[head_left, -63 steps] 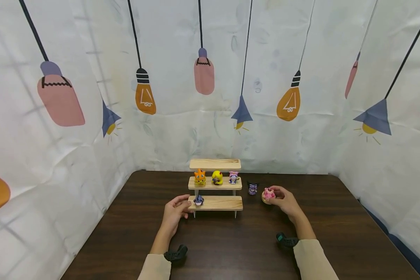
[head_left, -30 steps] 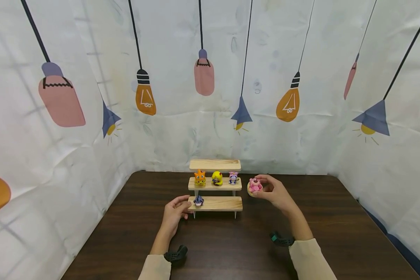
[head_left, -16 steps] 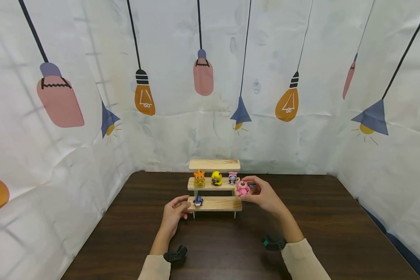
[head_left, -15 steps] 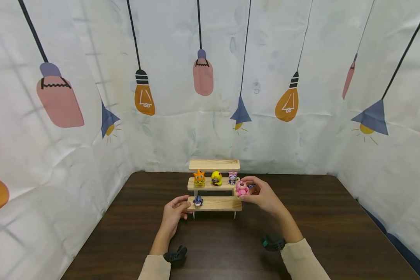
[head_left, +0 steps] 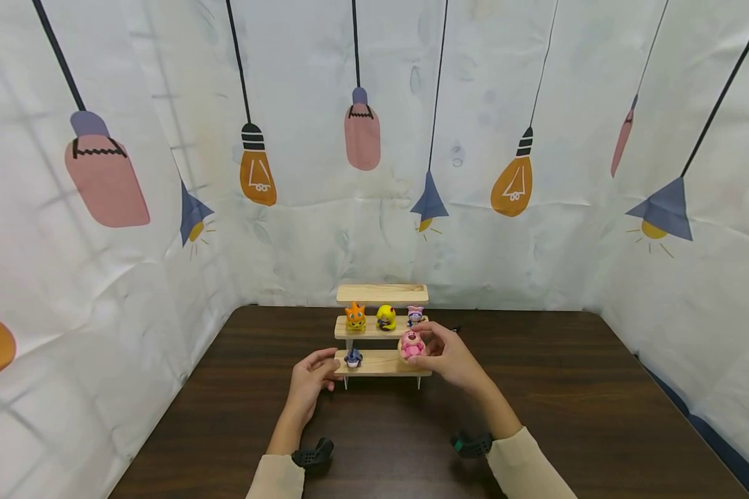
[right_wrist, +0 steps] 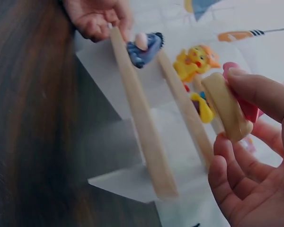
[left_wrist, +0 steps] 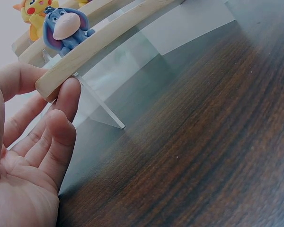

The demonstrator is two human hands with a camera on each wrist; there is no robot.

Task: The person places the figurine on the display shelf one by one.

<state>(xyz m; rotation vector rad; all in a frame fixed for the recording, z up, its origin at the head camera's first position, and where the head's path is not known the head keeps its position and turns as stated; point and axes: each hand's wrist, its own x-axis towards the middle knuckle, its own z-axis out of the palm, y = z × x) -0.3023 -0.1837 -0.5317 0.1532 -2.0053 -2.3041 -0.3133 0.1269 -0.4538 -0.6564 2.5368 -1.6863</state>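
My left hand point(head_left: 310, 378) pinches the left end of the bottom shelf point(head_left: 381, 363) of a three-tier wooden display stand, thumb and fingers at the board's end in the left wrist view. A blue donkey figurine point(left_wrist: 68, 29) sits on that shelf near the hand. Between thumb and fingers my right hand point(head_left: 452, 364) holds a pink bear figurine point(head_left: 411, 344) with a pale yellow base point(right_wrist: 226, 108). In the head view the bear overlaps the right part of the bottom shelf; the right wrist view shows its base edge-on, apart from the bottom board.
On the middle shelf stand an orange-eared yellow figurine point(head_left: 355, 317), a yellow figurine point(head_left: 386, 317) and a pink-and-purple figurine point(head_left: 415, 315). The top shelf point(head_left: 382, 294) rises behind. Clear supports point(left_wrist: 102, 104) hold the boards over the dark wooden table point(head_left: 568, 388).
My right hand has carried the bear figurine left, from beside the stand to the bottom shelf's right part. It now mostly hides the small dark purple figurine on the table. My left hand stays put.
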